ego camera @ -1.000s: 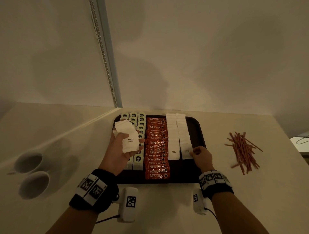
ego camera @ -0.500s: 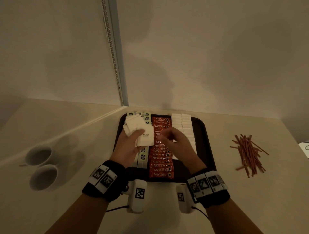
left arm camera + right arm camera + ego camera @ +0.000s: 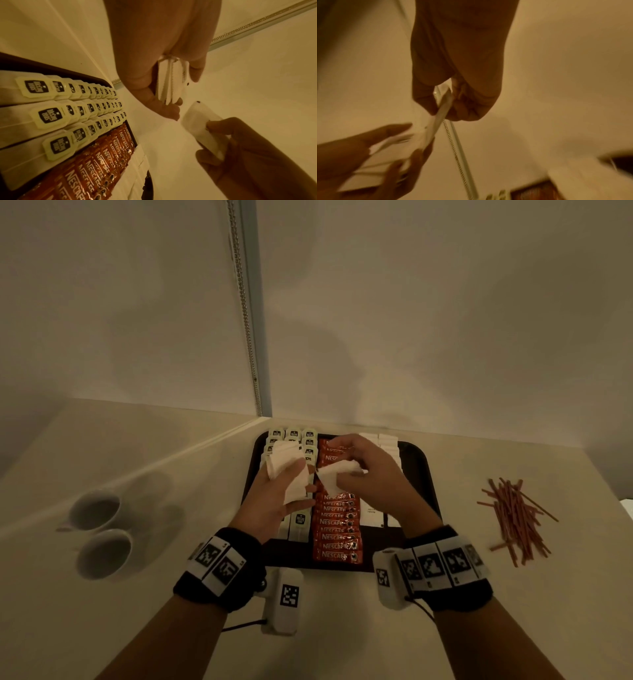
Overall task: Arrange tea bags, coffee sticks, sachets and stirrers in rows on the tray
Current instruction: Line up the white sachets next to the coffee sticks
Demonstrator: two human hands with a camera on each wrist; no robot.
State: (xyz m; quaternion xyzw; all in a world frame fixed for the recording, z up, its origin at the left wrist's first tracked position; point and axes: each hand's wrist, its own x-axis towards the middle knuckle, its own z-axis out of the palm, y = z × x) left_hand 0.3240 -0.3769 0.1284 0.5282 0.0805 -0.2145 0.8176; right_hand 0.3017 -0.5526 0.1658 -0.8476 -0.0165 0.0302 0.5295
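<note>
A dark tray (image 3: 419, 470) holds rows of white tea bags (image 3: 300, 520) (image 3: 49, 115), orange coffee sticks (image 3: 337, 537) (image 3: 96, 165) and white sachets (image 3: 371, 513). Above the tray my left hand (image 3: 277, 494) (image 3: 154, 67) grips a small stack of white sachets (image 3: 286, 470) (image 3: 169, 83) (image 3: 385, 155). My right hand (image 3: 370, 474) (image 3: 457, 86) pinches a single white sachet (image 3: 334, 477) (image 3: 200, 128) (image 3: 442, 108) just to the right of that stack. Red-brown stirrers (image 3: 515, 518) lie in a loose pile on the table to the right of the tray.
Two white cups (image 3: 99, 530) stand on the table at the left. A wall corner with a metal strip and bead chain (image 3: 246, 313) rises right behind the tray. The cream table (image 3: 513, 611) extends in front and to the right.
My right hand left the sachet row at the tray's right, came across to the left hand's stack and now pinches one sachet from it. The left hand lifted slightly.
</note>
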